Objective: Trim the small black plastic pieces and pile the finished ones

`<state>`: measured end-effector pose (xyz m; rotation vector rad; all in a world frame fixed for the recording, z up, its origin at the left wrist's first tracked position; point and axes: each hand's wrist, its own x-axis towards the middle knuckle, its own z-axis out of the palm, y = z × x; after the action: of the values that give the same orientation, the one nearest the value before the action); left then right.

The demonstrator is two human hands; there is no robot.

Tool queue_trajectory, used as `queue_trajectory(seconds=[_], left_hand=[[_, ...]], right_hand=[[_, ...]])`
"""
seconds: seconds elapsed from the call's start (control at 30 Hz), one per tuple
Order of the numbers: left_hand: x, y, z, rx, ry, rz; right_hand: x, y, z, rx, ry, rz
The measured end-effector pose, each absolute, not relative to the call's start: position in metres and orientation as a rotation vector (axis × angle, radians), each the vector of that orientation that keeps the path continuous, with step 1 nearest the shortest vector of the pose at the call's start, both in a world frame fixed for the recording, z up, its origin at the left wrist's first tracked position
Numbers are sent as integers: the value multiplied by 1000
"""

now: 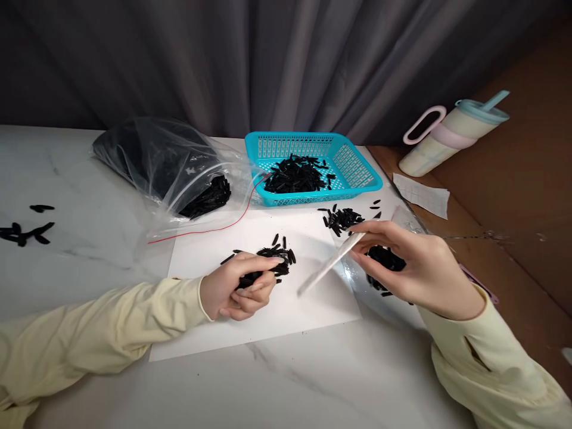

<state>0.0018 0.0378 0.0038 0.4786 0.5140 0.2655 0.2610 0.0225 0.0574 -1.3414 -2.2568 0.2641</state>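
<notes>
My left hand (248,286) is over the white sheet, its fingers curled and the thumb folded in. Small, slender black pieces (286,262) lie in a pile right behind it. Some black shows between thumb and fingers, though what the hand grips is not clear. On the right, my right hand (402,262) pinches one end of a thin, flat white strip (328,268) between thumb and fingers. The strip slants down to the left above the white paper sheet (313,313) and is slightly blurred. Below this hand, more black pieces (385,259) sit on clear plastic, partly hidden.
A turquoise basket (357,192) holds many black pieces. Left of it lies a clear bag (174,173) of them, with a red strip (210,229). Loose pieces (342,219) lie before the basket, others (27,233) far left. A tumbler (438,152) and paper slip (422,195) are right.
</notes>
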Motion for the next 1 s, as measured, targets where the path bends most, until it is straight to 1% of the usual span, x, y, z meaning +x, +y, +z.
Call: queue_trajectory(seconds=[0.07, 0.1, 0.3, 0.5, 0.63, 0.83, 0.93, 1.0], left_hand=[[2, 40, 3, 444, 504, 238], [1, 40, 3, 438, 505, 232], [2, 36, 6, 529, 537, 277], [2, 32, 6, 615, 552, 286], [3, 28, 8, 686, 634, 367], [6, 21, 7, 942, 782, 499], [6, 20, 7, 1073, 819, 541], [6, 20, 7, 1114, 852, 576]], right_hand=[[257, 25, 51, -1392, -2200, 268], [254, 26, 47, -1419, -2186, 319], [237, 26, 34, -1383, -2148, 883], [242, 30, 33, -1360, -2165, 1008], [246, 31, 31, -1419, -2060, 1219], [250, 36, 34, -1508, -2074, 1222], [249, 42, 46, -1488, -2143, 1194], [243, 45, 58, -1424, -2092, 1209]])
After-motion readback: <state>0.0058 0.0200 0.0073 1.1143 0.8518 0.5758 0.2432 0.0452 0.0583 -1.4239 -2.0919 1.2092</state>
